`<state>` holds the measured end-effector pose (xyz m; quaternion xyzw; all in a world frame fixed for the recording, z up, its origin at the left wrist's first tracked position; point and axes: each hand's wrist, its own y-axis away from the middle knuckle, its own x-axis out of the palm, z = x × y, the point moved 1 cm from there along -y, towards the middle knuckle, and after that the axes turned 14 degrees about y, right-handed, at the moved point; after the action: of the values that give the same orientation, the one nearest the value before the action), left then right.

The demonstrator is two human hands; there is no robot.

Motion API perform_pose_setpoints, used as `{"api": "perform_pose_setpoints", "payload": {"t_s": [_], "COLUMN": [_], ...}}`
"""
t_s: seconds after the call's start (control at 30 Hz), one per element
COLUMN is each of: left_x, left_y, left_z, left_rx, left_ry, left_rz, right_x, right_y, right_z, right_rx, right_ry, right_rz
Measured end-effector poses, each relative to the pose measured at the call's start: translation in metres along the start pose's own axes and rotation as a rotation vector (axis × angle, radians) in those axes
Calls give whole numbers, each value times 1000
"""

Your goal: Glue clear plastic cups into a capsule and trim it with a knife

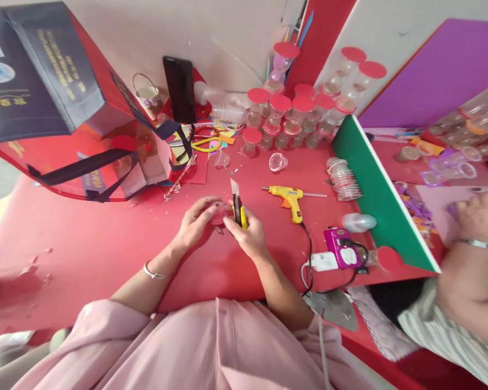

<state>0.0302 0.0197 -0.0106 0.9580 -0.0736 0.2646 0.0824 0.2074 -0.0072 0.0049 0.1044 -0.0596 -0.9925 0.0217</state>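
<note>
My left hand (196, 221) is closed around a small clear plastic cup (218, 214) that looks reddish against the table. In my right hand (252, 234) is a yellow and black utility knife (238, 208), its blade extended and pointing away from me. The fingertips of my right hand also come up against the cup's side. Both hands are close together above the red table (117, 244). Part of the cup is hidden by my fingers. To the right of my hands lies a yellow hot glue gun (289, 201) with a glue stick in its back.
Red-topped plastic cup pairs (282, 111) stand stacked at the back. Stacked cups (344, 179) lie by a green divider (384, 189). A red gift bag (57, 168), scissors (206, 142) and a phone (179, 89) are leftward. A co-worker's hand (482, 216) is right of the divider.
</note>
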Motion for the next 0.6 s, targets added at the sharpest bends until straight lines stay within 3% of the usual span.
{"api": "perform_pose_setpoints", "payload": {"t_s": [0.1, 0.27, 0.6], "left_x": [-4, -8, -20], "left_y": [-6, -8, -10], "left_z": [0, -12, -19], "left_rx": [21, 53, 100], "left_ry": [155, 92, 9], "left_rz": [-76, -80, -133], "right_x": [2, 5, -2], "right_y": [-1, 0, 5], "right_z": [-5, -6, 0], "right_rx": [68, 187, 78], "right_ry": [-176, -301, 53], "right_rz": [60, 202, 245]}}
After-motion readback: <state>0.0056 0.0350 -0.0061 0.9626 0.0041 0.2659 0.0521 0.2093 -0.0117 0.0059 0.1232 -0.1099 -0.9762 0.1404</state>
